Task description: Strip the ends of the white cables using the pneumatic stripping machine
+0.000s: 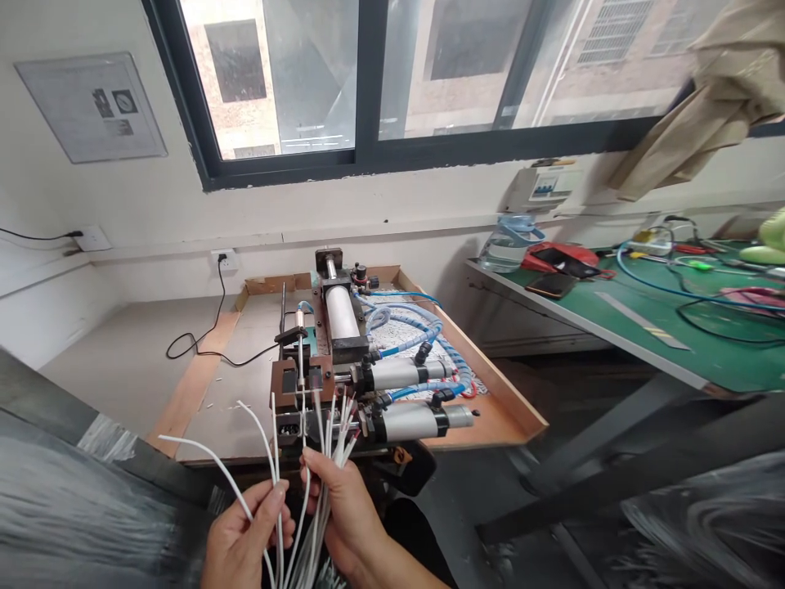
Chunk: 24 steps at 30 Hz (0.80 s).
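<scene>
Several loose white cables [212,451] run through my left hand [248,532], whose thumb and fingers pinch them. My right hand [343,507] is closed around a thicker bunch of white cables [336,433]. Between its thumb and forefinger one cable stands upright, its tip at the front of a pneumatic wire-stripping machine [300,380]. Some cable ends in the right-hand bunch show reddish tips. The machine carries silver air cylinders [408,374] and blue-and-white air hoses [423,323]. The lower parts of the cables drop out of view between my hands.
The machine stands in a wooden-edged tray [484,368] on a bench. At right, a green-topped table [643,319] holds a water jug [506,244], a phone [550,285] and wires. A black power cord [224,327] crosses the bench. Wrapped bundles [74,507] stand at lower left.
</scene>
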Motion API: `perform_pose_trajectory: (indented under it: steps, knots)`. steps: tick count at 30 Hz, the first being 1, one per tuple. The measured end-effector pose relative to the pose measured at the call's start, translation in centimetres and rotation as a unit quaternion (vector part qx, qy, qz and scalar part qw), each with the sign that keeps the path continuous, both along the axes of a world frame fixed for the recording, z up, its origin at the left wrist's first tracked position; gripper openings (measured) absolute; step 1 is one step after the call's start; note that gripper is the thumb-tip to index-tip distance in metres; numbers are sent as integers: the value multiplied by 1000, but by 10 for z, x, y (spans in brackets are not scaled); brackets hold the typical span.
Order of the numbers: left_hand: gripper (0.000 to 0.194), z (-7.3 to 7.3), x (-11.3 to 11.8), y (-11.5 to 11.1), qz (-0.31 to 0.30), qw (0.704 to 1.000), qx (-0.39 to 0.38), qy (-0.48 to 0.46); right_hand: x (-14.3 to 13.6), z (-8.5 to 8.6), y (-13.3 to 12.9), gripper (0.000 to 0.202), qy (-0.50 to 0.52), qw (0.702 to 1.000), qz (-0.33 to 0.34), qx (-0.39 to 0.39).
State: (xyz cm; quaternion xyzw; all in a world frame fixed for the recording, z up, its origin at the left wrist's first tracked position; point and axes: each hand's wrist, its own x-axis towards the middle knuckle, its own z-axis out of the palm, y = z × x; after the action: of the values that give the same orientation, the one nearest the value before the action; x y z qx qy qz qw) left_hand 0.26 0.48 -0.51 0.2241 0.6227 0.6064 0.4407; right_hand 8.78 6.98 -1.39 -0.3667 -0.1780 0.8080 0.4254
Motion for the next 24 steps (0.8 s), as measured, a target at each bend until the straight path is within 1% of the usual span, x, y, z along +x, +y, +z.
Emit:
perform_pose_trajectory:
  steps: [2, 6, 7, 11, 14, 17, 19, 24]
  knots:
    - [25, 1, 1, 0, 3, 1000, -11, -2, 0, -1, -2, 24, 20, 1000, 21, 9]
    - [26, -1, 1, -1, -19, 999, -24, 15, 2, -5, -9, 27, 53, 992, 102, 59]
    - [26, -2, 1, -2, -26, 999, -24, 19, 3, -6, -11, 28, 45, 992, 101, 66]
    - [25, -5, -1, -2, -32, 999, -26, 17, 7, -7, -14, 27, -6, 995, 17, 97]
    - [25, -6, -3, -1, -9, 1000, -21, 15, 7, -7, -12, 27, -31, 994, -12, 107]
    - [27, -5, -4, -1, 16, 1000, -19, 4, 5, -8, -8, 25, -37, 994, -43, 93]
    - [27, -5, -4, -1, 19, 1000, -18, -3, 3, -8, -4, 24, -25, 996, -48, 74]
    - [26, -1, -2, 0, 14, 1000, -19, -9, -2, -7, 2, 25, 5, 999, -34, 7]
